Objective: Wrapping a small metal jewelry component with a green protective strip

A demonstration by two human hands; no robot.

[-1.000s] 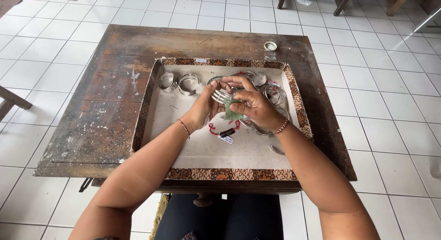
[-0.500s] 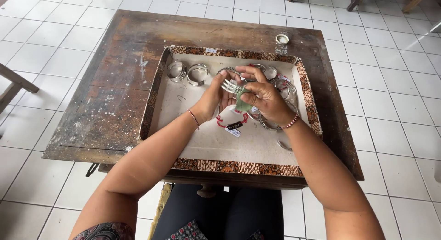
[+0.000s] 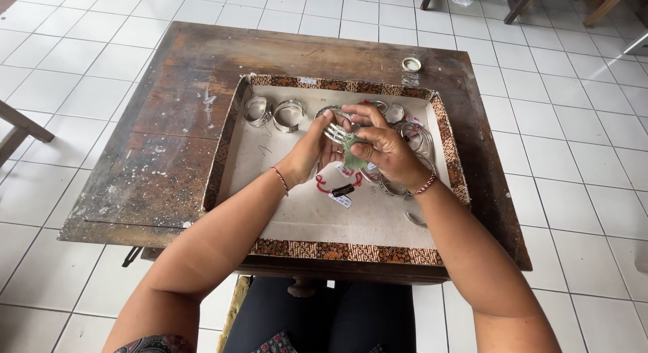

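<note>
On the worn wooden tabletop (image 3: 169, 144) sat a shallow tray (image 3: 351, 252) with a patterned border. Two silver cuff bracelets (image 3: 273, 113) stood at its far left corner. Over the tray's middle, the left hand (image 3: 312, 150) gripped a ribbed silver bangle (image 3: 335, 129), while the right hand (image 3: 385, 147) pinched a small green cloth (image 3: 352, 150) against it. More bangles (image 3: 415, 133) lay beneath the right hand.

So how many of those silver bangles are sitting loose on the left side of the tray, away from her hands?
2, side by side in the tray's top left corner: one silver bangle nearest the corner, another just right of it. More lie under and behind the hands, partly hidden, so the tray's total is unclear.
</note>
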